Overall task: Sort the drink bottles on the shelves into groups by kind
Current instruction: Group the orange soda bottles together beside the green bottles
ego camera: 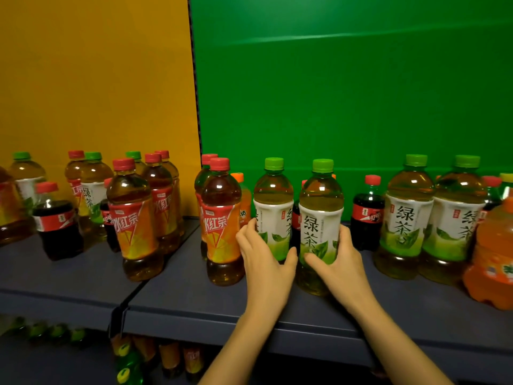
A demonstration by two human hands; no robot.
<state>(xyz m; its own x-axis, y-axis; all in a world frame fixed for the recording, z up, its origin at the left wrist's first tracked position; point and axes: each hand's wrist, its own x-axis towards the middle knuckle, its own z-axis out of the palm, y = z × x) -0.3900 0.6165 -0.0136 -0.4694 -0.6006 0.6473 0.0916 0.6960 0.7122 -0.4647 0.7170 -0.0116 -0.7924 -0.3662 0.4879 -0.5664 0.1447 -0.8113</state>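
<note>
Left grip (263, 257) wraps the far green tea (273, 215); right grip (342, 263) wraps the near green tea (320, 209); both upright on the shelf (194, 298).

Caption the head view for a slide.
Left hand grips the farther green tea bottle, right hand the nearer green tea bottle, on a crowded shelf.

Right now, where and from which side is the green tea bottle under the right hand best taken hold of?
Round the labelled middle, from the front right. The green tea bottle is upright near the front of the shelf. Its twin, gripped by the left hand, crowds its left side, while its right is free. The right hand grips it there.
</note>
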